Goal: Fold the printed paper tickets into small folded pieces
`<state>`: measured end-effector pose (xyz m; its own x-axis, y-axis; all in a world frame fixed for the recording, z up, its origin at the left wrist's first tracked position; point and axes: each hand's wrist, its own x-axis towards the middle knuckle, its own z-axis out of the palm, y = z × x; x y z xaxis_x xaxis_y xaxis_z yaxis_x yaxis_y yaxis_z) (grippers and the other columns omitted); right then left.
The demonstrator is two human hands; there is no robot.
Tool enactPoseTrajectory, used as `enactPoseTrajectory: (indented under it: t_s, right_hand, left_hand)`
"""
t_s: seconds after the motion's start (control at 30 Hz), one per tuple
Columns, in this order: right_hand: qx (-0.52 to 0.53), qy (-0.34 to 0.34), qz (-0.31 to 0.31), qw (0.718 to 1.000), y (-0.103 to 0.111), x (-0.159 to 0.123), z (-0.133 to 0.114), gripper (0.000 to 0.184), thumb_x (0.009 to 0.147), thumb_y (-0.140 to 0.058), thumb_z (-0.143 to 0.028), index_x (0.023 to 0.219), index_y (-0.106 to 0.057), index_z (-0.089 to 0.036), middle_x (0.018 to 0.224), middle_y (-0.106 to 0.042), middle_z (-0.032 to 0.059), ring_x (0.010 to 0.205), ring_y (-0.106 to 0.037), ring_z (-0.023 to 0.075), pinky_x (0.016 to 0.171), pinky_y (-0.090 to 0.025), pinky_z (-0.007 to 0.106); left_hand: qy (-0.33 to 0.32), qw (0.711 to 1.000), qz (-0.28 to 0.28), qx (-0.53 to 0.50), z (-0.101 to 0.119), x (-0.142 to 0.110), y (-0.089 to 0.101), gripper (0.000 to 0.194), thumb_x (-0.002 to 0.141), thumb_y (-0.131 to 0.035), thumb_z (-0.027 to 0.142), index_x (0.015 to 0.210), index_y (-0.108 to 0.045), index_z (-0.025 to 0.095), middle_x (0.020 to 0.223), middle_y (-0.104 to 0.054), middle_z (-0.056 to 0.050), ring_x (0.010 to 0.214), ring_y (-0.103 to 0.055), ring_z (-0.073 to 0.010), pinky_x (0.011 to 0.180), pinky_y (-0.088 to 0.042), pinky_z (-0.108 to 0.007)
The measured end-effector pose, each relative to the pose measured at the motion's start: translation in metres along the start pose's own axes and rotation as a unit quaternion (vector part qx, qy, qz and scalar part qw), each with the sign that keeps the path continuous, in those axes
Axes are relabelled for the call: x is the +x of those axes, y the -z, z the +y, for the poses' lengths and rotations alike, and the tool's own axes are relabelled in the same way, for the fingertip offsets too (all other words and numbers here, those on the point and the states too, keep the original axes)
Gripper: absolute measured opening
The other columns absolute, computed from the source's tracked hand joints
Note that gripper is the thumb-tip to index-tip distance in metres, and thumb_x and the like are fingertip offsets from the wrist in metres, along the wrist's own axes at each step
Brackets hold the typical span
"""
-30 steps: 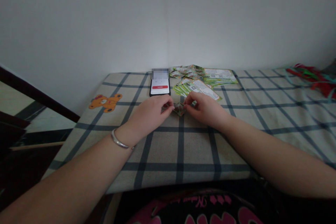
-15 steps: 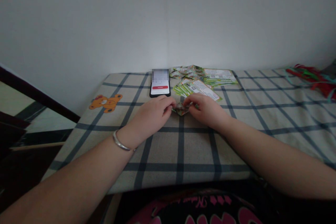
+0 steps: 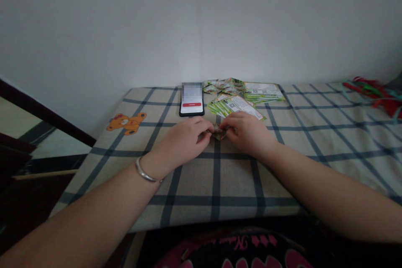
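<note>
Between my two hands is a small folded paper (image 3: 219, 135) with a printed, patterned surface, just above or on the checked tablecloth. My left hand (image 3: 192, 136), with a silver bangle at its wrist, pinches the paper's left side. On the right side my right hand (image 3: 246, 132) pinches it too, thumb and fingers together. Much of the paper is hidden by my fingers. Just beyond my right hand lie fanned green-and-white printed leaflets (image 3: 234, 105). Past my left hand a phone (image 3: 191, 108) lies with its screen lit.
Several folded paper pieces (image 3: 222, 86) lie near the wall, beside another stack of leaflets (image 3: 264, 91). A flat orange bear (image 3: 126, 124) is on the left of the tablecloth (image 3: 201, 180). Red and green strands (image 3: 377, 94) lie at the far right.
My left hand has shifted slightly right and toward me, its fingertips closer to the right hand's. The paper between them looks narrower. My right hand has barely moved.
</note>
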<state>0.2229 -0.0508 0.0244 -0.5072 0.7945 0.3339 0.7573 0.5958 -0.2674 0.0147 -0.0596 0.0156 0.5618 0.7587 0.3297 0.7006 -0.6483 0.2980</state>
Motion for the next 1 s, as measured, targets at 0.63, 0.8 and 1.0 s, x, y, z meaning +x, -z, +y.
enactPoseTrajectory:
  t_s: [0.63, 0.8, 1.0]
  right_hand:
    - [-0.089, 0.057, -0.058, 0.993, 0.010, -0.007, -0.008, 0.019, 0.081, -0.059, -0.018, 0.088, -0.076, -0.020, 0.097, -0.073, 0.0035, 0.095, -0.061, 0.0231, 0.086, -0.047, 0.035]
    - [-0.079, 0.052, -0.091, 0.991, 0.013, -0.007, -0.007, 0.022, 0.078, -0.057, -0.014, 0.086, -0.076, -0.021, 0.098, -0.072, 0.0027, 0.094, -0.061, 0.0222, 0.088, -0.047, 0.035]
    - [-0.040, 0.043, -0.112, 0.992, 0.013, -0.006, 0.000, 0.020, 0.073, -0.060, -0.014, 0.082, -0.076, -0.021, 0.099, -0.071, 0.0029, 0.092, -0.063, 0.0203, 0.089, -0.047, 0.033]
  left_hand:
    - [-0.041, 0.997, -0.026, 0.061, 0.008, 0.001, 0.001, 0.009, 0.088, -0.058, 0.016, 0.091, -0.066, 0.018, 0.094, -0.069, -0.003, 0.088, -0.063, -0.0205, 0.077, -0.050, -0.034]
    - [-0.055, 0.995, -0.033, 0.071, 0.009, 0.001, -0.001, 0.010, 0.088, -0.058, 0.016, 0.093, -0.067, 0.018, 0.097, -0.069, -0.003, 0.092, -0.063, -0.0208, 0.081, -0.049, -0.035]
    - [-0.070, 0.995, -0.036, 0.063, 0.010, 0.001, -0.001, 0.008, 0.088, -0.058, 0.015, 0.090, -0.065, 0.018, 0.092, -0.069, -0.002, 0.087, -0.063, -0.0192, 0.076, -0.048, -0.033]
